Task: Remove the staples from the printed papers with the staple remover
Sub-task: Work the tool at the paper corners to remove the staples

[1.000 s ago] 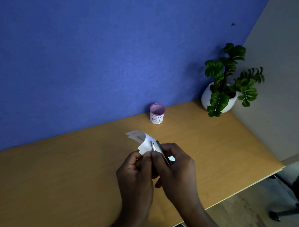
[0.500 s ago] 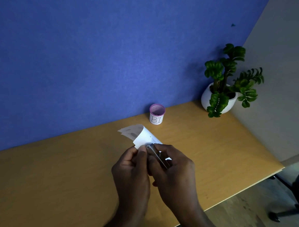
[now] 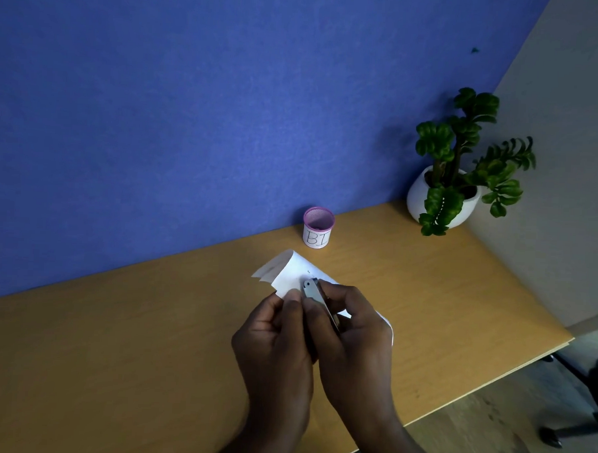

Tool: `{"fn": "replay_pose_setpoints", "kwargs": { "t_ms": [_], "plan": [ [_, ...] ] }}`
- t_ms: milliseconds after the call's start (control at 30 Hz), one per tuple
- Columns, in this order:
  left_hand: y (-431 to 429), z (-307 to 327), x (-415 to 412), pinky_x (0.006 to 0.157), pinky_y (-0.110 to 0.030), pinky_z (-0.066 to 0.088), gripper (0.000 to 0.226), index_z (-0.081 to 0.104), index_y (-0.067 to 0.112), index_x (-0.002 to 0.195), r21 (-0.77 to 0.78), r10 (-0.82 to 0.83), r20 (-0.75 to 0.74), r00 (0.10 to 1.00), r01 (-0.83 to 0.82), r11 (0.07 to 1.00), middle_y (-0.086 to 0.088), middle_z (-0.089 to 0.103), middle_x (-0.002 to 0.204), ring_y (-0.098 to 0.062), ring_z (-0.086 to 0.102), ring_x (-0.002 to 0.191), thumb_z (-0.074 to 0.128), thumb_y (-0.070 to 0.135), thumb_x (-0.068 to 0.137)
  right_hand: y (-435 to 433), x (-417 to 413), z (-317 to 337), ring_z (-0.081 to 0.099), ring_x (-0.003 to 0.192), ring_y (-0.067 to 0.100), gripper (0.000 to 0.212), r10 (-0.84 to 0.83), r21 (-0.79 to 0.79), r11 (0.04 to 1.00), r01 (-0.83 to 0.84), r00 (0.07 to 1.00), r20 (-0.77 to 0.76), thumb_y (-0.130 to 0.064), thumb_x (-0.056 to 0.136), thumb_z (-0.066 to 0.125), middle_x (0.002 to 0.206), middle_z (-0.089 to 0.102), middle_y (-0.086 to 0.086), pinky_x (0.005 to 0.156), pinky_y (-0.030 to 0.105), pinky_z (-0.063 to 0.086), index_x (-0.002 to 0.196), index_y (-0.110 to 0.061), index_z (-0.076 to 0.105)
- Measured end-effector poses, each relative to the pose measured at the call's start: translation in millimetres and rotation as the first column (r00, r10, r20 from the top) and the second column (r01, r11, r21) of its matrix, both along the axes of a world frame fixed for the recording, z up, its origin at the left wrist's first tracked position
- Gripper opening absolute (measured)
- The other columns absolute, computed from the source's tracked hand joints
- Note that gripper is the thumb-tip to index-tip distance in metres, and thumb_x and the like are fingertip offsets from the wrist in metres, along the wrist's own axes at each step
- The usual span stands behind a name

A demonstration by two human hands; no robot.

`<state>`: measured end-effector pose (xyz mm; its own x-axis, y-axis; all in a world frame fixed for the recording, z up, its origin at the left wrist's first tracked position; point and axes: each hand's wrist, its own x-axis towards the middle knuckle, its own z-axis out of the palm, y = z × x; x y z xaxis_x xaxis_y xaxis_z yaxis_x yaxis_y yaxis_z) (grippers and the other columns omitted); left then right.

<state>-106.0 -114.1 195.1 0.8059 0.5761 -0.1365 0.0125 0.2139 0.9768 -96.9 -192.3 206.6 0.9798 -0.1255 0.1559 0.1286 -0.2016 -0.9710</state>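
A small stack of white printed papers [image 3: 290,272] is held above the wooden desk [image 3: 114,338], its far end curled over to the left. My left hand [image 3: 275,338] pinches the near edge of the papers. My right hand [image 3: 351,331] grips a slim grey metal staple remover [image 3: 313,290], whose tip rests on the papers beside my left thumb. A tiny dark mark shows on the sheet just beyond the tip. The lower part of the papers is hidden behind my hands.
A small pink-rimmed mesh cup [image 3: 318,228] labelled "BI" stands at the back by the blue wall. A potted green plant [image 3: 454,178] in a white pot sits in the back right corner. The desk's edge [image 3: 489,382] runs diagonally at right, with a chair base [image 3: 577,403] beyond.
The papers have unrolled a little and their curled end moved left. Both hands and the staple remover stay together near the same spot, the tip shifted slightly along the sheet.
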Motion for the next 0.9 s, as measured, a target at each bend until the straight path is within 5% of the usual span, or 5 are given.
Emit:
{"fn": "replay_pose_setpoints", "kwargs": {
  "t_ms": [233, 433, 567, 900],
  "plan": [
    [0.7, 3.9, 4.0, 0.046, -0.02, 0.052, 0.04, 0.072, 0.009, 0.07, -0.032, 0.037, 0.059, 0.998, -0.035, 0.999, 0.004, 0.067, 0.056, -0.004, 0.059, 0.051, 0.066, 0.009, 0.109, -4.0, 2.1, 1.2, 0.076, 0.058, 0.014, 0.018, 0.057, 0.191, 0.981, -0.04, 0.995, -0.084, -0.009, 0.097, 0.077, 0.079, 0.081, -0.001, 0.052, 0.023, 0.057, 0.097, -0.027, 0.08],
    [5.4, 2.1, 3.4, 0.051, -0.024, 0.044, 0.037, 0.064, 0.016, 0.067, 0.108, 0.028, 0.078, 0.997, -0.036, 0.994, 0.009, 0.054, 0.056, -0.004, 0.046, 0.057, 0.07, 0.027, 0.102, -2.5, 1.5, 1.9, 0.077, 0.077, 0.012, 0.017, 0.039, -0.103, 0.994, -0.032, 0.997, 0.071, -0.036, 0.09, 0.071, 0.09, 0.08, -0.012, 0.066, 0.037, 0.063, 0.106, -0.035, 0.075],
    [3.5, 0.9, 3.5, 0.057, -0.036, 0.048, 0.034, 0.068, 0.014, 0.071, 0.094, 0.04, 0.073, 0.997, -0.046, 0.994, -0.014, 0.059, 0.06, -0.013, 0.051, 0.061, 0.069, 0.033, 0.099, 0.5, 0.9, 5.7, 0.072, 0.081, 0.005, 0.023, 0.002, -0.211, 0.977, 0.034, 0.986, 0.168, -0.037, 0.09, 0.071, 0.099, 0.074, -0.017, 0.067, 0.024, 0.056, 0.113, -0.036, 0.069],
    [-1.3, 3.8, 1.6, 0.057, -0.033, 0.05, 0.04, 0.066, 0.007, 0.071, 0.073, 0.05, 0.056, 0.997, -0.054, 0.996, -0.017, 0.062, 0.06, -0.012, 0.054, 0.061, 0.067, 0.034, 0.1, 3.9, -2.1, 2.6, 0.077, 0.083, 0.008, 0.014, -0.05, -0.103, 0.993, 0.06, 0.994, 0.092, -0.033, 0.092, 0.073, 0.088, 0.079, -0.016, 0.07, 0.028, 0.061, 0.104, -0.027, 0.078]
  ]
}}
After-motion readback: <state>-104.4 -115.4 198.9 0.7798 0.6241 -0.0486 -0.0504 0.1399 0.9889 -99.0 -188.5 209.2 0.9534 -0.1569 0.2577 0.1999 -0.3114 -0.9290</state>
